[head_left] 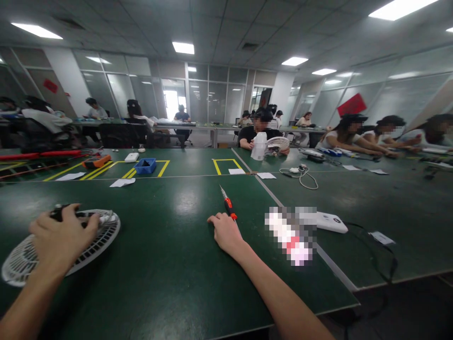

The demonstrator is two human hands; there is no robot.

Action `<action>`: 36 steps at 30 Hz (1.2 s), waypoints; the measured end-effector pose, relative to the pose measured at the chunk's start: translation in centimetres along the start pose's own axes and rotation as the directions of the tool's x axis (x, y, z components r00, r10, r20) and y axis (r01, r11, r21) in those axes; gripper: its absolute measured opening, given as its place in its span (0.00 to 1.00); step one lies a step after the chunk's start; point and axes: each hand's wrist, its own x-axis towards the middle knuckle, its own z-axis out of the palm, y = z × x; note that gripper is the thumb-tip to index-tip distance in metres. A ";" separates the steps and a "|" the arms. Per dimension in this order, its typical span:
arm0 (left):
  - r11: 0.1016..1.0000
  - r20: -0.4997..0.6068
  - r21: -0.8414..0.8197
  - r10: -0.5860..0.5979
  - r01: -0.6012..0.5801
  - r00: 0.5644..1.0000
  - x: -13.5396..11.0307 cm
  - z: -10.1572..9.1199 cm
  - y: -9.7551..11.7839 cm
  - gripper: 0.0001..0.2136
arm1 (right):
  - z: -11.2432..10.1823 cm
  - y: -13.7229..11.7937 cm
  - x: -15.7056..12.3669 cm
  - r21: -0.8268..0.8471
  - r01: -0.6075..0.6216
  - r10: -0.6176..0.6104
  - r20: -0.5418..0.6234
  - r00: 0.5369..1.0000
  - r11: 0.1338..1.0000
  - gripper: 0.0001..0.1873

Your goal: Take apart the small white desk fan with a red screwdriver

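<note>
At the left, a white round fan grille (106, 245) lies on the green table with a dark part, apparently the motor, near its far side. My left hand (58, 236) is over it, fingers curved around this dark part, thumb towards the right. The palm side is hidden. Near the middle, my right hand (226, 231) rests on the tabletop, fingers loosely extended and pointing left, with no object visible in it. Just beyond lies a slim red-and-black tool (228, 204), like a screwdriver, its pointed end away from me; the hand partly covers its near end.
A blue bin (145, 165), an orange-and-grey device (96, 161) and paper slips (122, 182) lie farther back. A white device (331, 222) with a dark cord is at the right, beside a blurred patch. Across the table, a person (260, 130) holds white fan parts.
</note>
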 end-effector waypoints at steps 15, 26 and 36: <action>0.647 -0.197 -0.285 0.682 -0.707 0.704 -10.0 5.0 17.5 0.21 | 0.1 1.3 0.0 0.327 -0.024 0.174 -0.440 0.881 0.945 0.27; 0.471 -0.293 -0.438 0.730 -0.766 0.617 -12.6 5.3 18.6 0.20 | -0.2 1.5 -0.1 0.530 0.039 0.288 -0.521 0.803 0.847 0.19; 0.467 -0.302 -0.366 0.759 -0.805 0.577 -11.5 5.8 18.3 0.18 | 0.0 1.5 0.1 0.554 0.009 0.308 -0.477 0.823 0.833 0.16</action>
